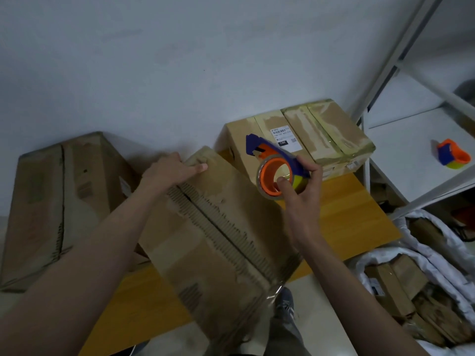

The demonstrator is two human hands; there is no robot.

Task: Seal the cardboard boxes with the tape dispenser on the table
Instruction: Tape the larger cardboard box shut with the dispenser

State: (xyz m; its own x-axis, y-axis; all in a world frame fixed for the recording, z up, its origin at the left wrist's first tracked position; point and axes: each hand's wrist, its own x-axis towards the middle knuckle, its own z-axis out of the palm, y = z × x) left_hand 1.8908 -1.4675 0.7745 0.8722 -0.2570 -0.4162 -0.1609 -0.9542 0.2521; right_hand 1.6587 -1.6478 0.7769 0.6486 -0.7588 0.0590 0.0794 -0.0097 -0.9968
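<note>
Your left hand [172, 168] rests on the far end of the cardboard box [218, 235], fingers curled over its top edge and gripping it. Your right hand [299, 191] holds the tape dispenser [276, 167] in the air above the box's far right side, thumb hooked inside the orange core, fingers wrapped round the blue frame. The box lies at an angle on the wooden table [347, 214], its near end overhanging the table edge toward you. The centre seam [221, 227] runs the length of the top and shows torn, exposed corrugation along both flaps.

Hazards:
- Poor adhesion. The ragged seam offers little flat surface; tape laid there is likely to lift or bridge the gap.
- Box shift. With the near end unsupported, downward pressure from the dispenser may tip or slide the box. Maintain the left-hand hold.
- Loose tape. A clear strip [276, 291] appears to hang off the near right corner; it may fold onto itself or snag.
- Cutter contact. The blade sits at the blue nose; keep your left fingers out of the tape path.

Markings: a second, already taped box [308, 134] behind carries a white shipping label [286, 137] with a barcode, a QR code and a black tag that seems to read "1.5H"; the rest is too small to read. A second dispenser [453, 154] sits on the white shelf [411, 160].
</note>
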